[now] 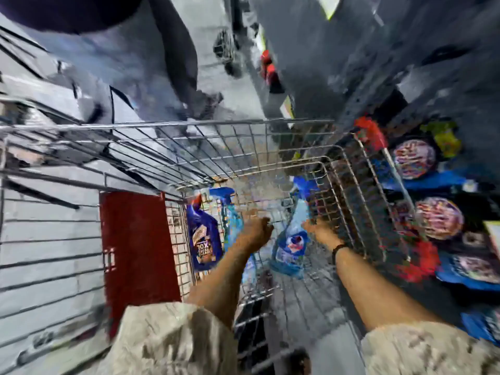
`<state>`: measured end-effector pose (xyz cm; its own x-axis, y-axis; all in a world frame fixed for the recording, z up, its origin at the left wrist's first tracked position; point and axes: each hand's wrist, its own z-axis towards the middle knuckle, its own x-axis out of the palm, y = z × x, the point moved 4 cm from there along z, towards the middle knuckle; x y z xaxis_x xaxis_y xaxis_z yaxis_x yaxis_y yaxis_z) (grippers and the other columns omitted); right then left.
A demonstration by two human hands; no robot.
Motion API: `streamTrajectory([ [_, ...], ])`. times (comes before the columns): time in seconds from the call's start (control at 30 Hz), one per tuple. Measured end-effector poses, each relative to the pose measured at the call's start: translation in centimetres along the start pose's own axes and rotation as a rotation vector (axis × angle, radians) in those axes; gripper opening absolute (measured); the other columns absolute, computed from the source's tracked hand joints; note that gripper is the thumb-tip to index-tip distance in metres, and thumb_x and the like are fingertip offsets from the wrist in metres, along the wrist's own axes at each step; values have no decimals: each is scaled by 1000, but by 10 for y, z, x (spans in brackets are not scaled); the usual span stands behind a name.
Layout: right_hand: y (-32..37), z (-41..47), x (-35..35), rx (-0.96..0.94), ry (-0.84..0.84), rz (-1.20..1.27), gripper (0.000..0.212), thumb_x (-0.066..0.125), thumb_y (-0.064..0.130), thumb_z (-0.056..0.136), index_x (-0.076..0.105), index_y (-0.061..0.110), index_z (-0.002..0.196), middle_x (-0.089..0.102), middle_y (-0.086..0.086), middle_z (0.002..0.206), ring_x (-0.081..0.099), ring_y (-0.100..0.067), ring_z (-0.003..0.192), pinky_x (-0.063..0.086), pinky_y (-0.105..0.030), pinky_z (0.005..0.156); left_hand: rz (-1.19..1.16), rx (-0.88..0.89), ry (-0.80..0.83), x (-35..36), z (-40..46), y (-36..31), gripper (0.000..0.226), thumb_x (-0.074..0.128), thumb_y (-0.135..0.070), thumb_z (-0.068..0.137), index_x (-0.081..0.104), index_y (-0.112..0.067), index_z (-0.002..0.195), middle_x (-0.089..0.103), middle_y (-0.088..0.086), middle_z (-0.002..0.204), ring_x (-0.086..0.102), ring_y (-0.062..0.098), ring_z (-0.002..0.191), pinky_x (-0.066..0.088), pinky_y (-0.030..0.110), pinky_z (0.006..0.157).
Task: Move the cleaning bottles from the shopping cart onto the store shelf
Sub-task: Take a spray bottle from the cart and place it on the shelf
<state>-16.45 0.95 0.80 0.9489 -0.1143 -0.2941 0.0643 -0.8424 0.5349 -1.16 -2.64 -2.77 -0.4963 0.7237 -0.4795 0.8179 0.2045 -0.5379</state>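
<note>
The frame is heavily blurred. Both my arms reach down into the wire shopping cart (270, 125). A dark blue cleaning bottle (203, 240) leans against the cart's left wall. Beside it stands a light blue spray bottle (230, 212) with a blue trigger. My left hand (257, 231) is just right of it with curled fingers; the blur hides whether it grips anything. A second light blue spray bottle (291, 243) lies tilted in the middle of the cart. My right hand (319, 230) touches its upper part, grip unclear. The store shelf (433, 190) is on the right.
The shelf holds blue and red packaged goods (439, 217) close against the cart's right side. A red panel (135, 247) and a second wire cart (51, 239) stand on the left. Grey aisle floor (216, 77) runs ahead, with a dark figure's legs there.
</note>
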Motion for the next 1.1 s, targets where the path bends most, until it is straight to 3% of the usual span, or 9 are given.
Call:
streamTrajectory([
  [0.13, -36, 46, 27, 222, 22, -29, 46, 49, 4, 91, 36, -9, 133, 46, -28, 138, 49, -38, 123, 39, -45, 106, -96, -183, 159, 48, 29, 26, 45, 40, -27, 96, 39, -8, 137, 55, 25, 131, 52, 36, 120, 43, 35, 97],
  [0.27, -51, 54, 37, 246, -21, 44, 50, 52, -1, 89, 32, -9, 135, 55, -18, 126, 57, -26, 108, 47, -26, 71, -54, -207, 171, 79, 37, 34, 41, 39, -26, 96, 47, 0, 127, 50, 28, 133, 49, 39, 122, 41, 39, 98],
  [0.37, -56, 42, 29, 275, 66, 123, 27, 47, -7, 90, 52, -13, 116, 65, -9, 84, 57, -15, 56, 43, -12, 40, -302, -301, 132, 86, 26, 31, 45, 47, -27, 94, 48, 9, 121, 57, 30, 124, 54, 39, 116, 44, 44, 94],
  [0.5, -33, 12, 17, 282, 189, 312, 16, 50, 12, 93, 59, 3, 84, 63, 1, 39, 58, -8, 33, 51, -23, 40, -626, -301, 168, 64, -8, 7, 29, 52, -30, 92, 57, -9, 72, 63, 8, 63, 55, 17, 56, 39, 29, 58],
  [0.63, 10, -46, 0, 179, 250, 478, 28, 45, 13, 95, 51, 7, 68, 61, -2, 33, 57, -9, 29, 48, -22, 34, -838, -284, 152, 16, -62, -37, 31, 52, -37, 90, 61, -7, 92, 68, 12, 81, 61, 23, 71, 51, 37, 76],
  [0.8, 33, -152, -35, -60, 334, 608, 17, 50, 16, 93, 61, 3, 89, 72, -9, 58, 62, -17, 44, 57, -31, 66, -765, -97, 67, -21, -169, -95, 27, 54, -38, 88, 60, -11, 87, 65, 8, 74, 62, 18, 57, 51, 24, 57],
  [0.9, 20, -223, -72, -213, 332, 618, 19, 52, 19, 92, 58, 10, 76, 69, 10, 52, 61, -12, 48, 55, -31, 67, -651, 92, 0, -17, -246, -130, 27, 58, -36, 86, 60, -11, 96, 64, 9, 86, 65, 20, 75, 54, 30, 67],
  [1.0, -12, -288, -123, -407, 201, 642, 17, 56, 14, 89, 60, 1, 99, 73, -13, 90, 64, -18, 74, 54, -39, 83, -526, 280, 4, 5, -307, -164, 16, 58, -30, 87, 54, -15, 84, 57, -1, 72, 58, -3, 46, 47, 13, 41],
  [1.1, -65, -346, -188, -580, 7, 695, 24, 58, 8, 87, 58, 2, 110, 64, -9, 99, 62, -14, 80, 54, -29, 78, -394, 505, 107, 53, -352, -211, 18, 60, -22, 86, 55, -10, 99, 65, -8, 75, 60, -7, 52, 49, 11, 45],
])
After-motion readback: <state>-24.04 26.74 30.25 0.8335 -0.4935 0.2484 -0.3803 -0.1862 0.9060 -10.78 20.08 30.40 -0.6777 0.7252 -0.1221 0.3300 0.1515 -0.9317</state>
